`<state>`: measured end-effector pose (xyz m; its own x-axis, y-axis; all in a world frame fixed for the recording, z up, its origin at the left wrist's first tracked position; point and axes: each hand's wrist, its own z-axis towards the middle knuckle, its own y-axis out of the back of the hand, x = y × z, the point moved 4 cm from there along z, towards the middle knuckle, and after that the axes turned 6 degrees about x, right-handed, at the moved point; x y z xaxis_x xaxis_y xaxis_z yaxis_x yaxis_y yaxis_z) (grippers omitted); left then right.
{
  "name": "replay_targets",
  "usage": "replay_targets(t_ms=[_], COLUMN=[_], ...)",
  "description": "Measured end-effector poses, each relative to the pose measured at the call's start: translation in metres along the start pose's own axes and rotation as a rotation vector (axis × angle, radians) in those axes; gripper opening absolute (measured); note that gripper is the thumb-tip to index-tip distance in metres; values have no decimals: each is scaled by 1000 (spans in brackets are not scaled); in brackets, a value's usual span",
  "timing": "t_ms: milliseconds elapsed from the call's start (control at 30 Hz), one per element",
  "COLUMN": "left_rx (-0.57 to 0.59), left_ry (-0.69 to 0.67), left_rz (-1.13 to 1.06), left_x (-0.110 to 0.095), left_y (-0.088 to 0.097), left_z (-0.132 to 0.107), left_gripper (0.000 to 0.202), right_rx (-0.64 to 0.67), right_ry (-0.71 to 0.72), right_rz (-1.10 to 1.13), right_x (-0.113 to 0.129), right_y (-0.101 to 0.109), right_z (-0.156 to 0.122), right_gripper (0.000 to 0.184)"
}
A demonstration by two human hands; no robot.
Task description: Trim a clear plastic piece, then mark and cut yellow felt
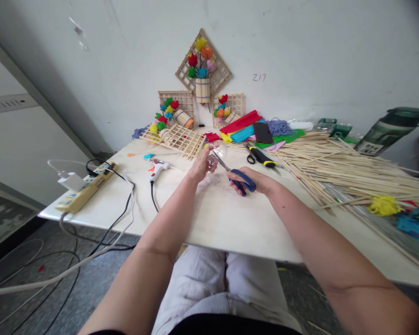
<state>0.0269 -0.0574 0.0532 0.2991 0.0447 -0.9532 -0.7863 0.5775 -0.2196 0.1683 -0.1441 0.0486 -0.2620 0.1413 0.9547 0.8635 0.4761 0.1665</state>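
Note:
My right hand (pixel 246 179) is closed round the blue handles of a pair of scissors (pixel 242 180). Their blades point up and left, toward my left hand (pixel 203 164). Pinched in that left hand is a clear, shiny plastic piece (pixel 221 150), which the blades meet or overlap; whether they are cutting it I cannot tell. Its exact shape is hard to make out. Tiny dark bits (pixel 226 190) lie scattered on the white table (pixel 226 223) below my hands. To the left of my left hand rests a white glue gun (pixel 158 169).
Bamboo lattices (pixel 185 142) with colourful paper flowers stand and lie at the back. Thin sticks (pixel 349 163) spread over the right side, near a dark bottle (pixel 387 131). A yellow-black tool (pixel 261 156) and a phone (pixel 263 132) lie behind my right hand. Cables trail from a power strip (pixel 85 188).

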Motion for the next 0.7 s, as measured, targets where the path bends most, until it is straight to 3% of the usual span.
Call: replay_targets(t_ms=[300,700], left_rx=[-82,-55], left_ry=[39,-6], left_rz=[19,-9], left_x=[3,-2], left_y=[9,11], left_z=[4,3], left_gripper=[42,42], right_rx=[-81,-176], right_ry=[-37,-88], right_rz=[-20,57], right_x=[8,15], right_y=[-10,-23], right_z=[-3,-4], right_gripper=[43,38])
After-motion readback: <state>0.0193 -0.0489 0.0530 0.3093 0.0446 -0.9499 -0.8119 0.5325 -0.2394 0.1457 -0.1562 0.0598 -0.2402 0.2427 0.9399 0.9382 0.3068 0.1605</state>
